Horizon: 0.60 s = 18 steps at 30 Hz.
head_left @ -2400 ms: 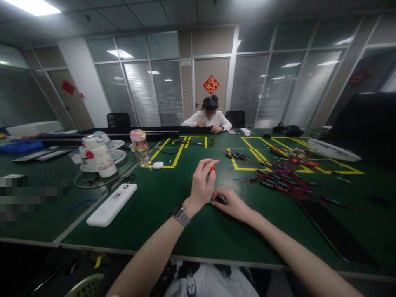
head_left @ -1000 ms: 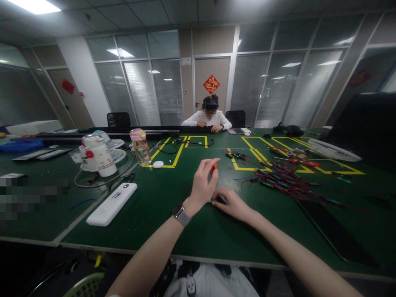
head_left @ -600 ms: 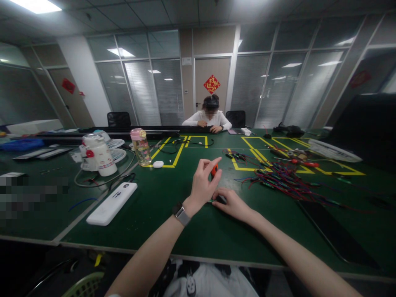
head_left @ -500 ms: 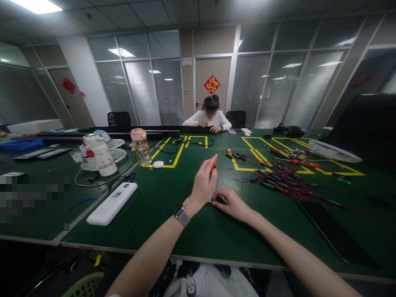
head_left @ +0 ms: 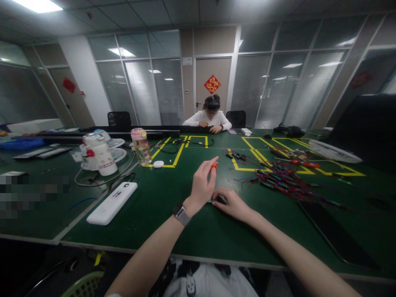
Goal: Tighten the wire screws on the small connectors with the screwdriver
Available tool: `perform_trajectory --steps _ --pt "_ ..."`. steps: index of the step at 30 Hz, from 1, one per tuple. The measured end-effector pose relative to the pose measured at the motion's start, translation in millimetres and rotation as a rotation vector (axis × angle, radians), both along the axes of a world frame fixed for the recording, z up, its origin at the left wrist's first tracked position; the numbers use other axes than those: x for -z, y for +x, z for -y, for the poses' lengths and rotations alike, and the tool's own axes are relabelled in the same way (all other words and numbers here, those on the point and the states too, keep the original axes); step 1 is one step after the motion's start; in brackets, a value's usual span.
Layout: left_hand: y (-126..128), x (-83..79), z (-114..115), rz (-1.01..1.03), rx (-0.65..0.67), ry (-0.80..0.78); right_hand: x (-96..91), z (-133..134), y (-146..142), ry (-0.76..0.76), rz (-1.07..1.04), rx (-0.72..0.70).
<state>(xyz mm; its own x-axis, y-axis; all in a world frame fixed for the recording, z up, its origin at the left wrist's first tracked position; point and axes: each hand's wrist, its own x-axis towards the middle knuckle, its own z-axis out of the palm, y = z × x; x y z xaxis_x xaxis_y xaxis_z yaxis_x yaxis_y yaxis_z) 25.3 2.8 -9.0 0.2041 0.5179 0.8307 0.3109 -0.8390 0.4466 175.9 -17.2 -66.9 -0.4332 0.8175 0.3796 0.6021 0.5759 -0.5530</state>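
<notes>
Orange rounded piece [head_left: 214, 165], head view: mostly hidden, showing between thumb and fingers of the left hand [head_left: 201, 180], which is closed round it. Thin green sliver [head_left: 211, 201], detail too small to read, just beside that hand's heel, over smooth dark-green tabletop [head_left: 148, 222]. Right hand [head_left: 233, 204]: thumb and forefinger pinch its near end. Tangled red-and-blue wires [head_left: 287, 177] lie farther right.

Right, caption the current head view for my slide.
Left hand holding an orange object, right hand at a small green part, heaped wires nearby.
</notes>
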Motion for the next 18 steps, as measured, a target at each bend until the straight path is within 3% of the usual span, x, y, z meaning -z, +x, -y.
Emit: perform_trajectory --steps 6,12,18 --pt "-0.2 0.2 -0.4 -0.018 -0.107 0.009 0.8 -0.3 0.4 -0.004 0.002 0.007" --pt "-0.3 -1.0 0.5 -0.024 -0.02 -0.007 0.0 -0.2 -0.2 -0.006 -0.005 -0.004" --pt "-0.2 -0.1 0.2 -0.028 -0.11 0.036 0.9 -0.3 0.3 -0.001 -0.004 0.006"
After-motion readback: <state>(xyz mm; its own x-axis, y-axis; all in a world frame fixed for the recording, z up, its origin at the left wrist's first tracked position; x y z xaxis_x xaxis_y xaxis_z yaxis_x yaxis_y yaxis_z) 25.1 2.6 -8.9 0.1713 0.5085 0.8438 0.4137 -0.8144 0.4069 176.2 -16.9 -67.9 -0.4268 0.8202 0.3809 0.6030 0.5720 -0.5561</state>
